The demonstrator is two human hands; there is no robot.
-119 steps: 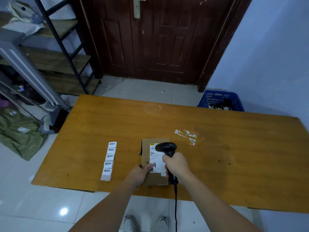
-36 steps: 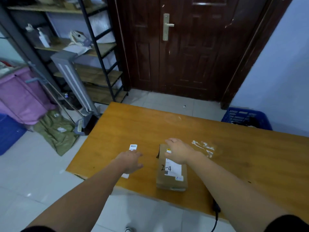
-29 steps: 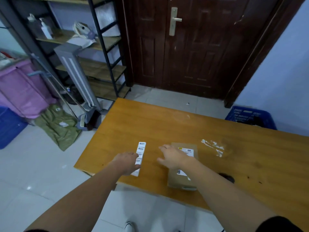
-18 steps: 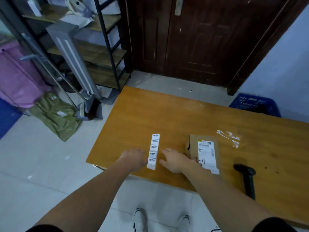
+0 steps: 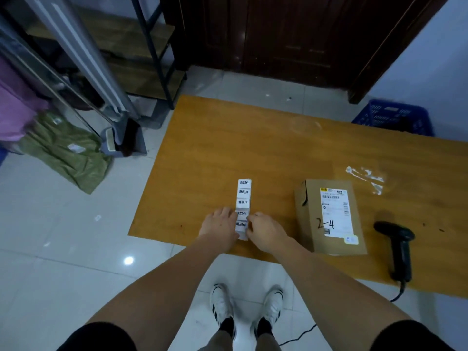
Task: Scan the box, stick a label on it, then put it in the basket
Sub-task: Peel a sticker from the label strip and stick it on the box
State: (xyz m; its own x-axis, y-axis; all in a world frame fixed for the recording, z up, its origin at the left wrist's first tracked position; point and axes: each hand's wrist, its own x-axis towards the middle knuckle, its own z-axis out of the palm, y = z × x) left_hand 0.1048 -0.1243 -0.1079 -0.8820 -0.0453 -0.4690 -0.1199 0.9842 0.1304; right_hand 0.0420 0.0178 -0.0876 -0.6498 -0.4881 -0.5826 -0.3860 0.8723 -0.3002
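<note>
A small cardboard box (image 5: pixel 309 219) marked "2-4", with a white shipping label on top, lies near the front edge of the wooden table (image 5: pixel 253 138). A black handheld scanner (image 5: pixel 398 245) lies to its right, cable hanging off the edge. Left of the box is a strip of white labels (image 5: pixel 243 192). My left hand (image 5: pixel 219 225) presses on the strip's near end from the left. My right hand (image 5: pixel 264 230) pinches the nearest label from the right. A blue basket (image 5: pixel 395 120) stands on the floor beyond the table's far right.
A dark wooden door (image 5: pixel 291 39) is behind the table. A metal shelf rack (image 5: pixel 152 54) and a leaning grey panel (image 5: pixel 83 62) stand at the left, with an olive bag (image 5: pixel 65 153) on the tiled floor. Tape residue (image 5: pixel 367 177) marks the table.
The scanner was set down right of the box. Both hands moved left to the label strip and now close in on its nearest label. The view tilted downward.
</note>
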